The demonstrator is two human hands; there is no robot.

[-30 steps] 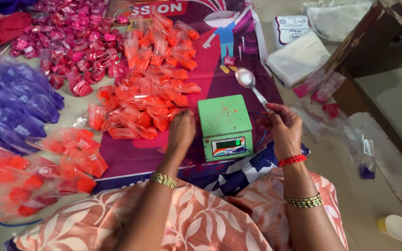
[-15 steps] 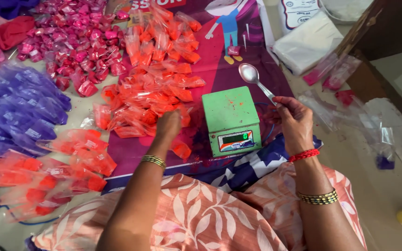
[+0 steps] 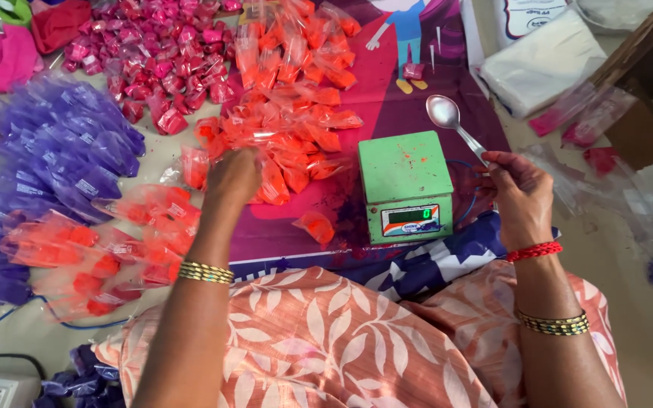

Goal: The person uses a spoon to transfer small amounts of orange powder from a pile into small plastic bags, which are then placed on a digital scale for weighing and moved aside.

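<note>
Orange powder packets [image 3: 296, 113], small clear plastic pouches, heaped mid-mat w/ a looser lot toward the mat's left edge. Left hand [image 3: 232, 177] rests palm-down on the heap's lower-left side, fingers curled into the packets; cannot tell if any is actually pinched. Right hand [image 3: 519, 193] closed on handle of a shiny metal spoon [image 3: 455, 125], bowl up, empty, just beside the small green digital scale [image 3: 404, 185]; scale plate bare. Packets look light, soft, crinkly, prob. slippery film; best pinched at the flat top above the powder lump, thin film may burst if squeezed. One stray packet [image 3: 315, 227] near scale's left side. Left fingertips hidden among packets.
</note>
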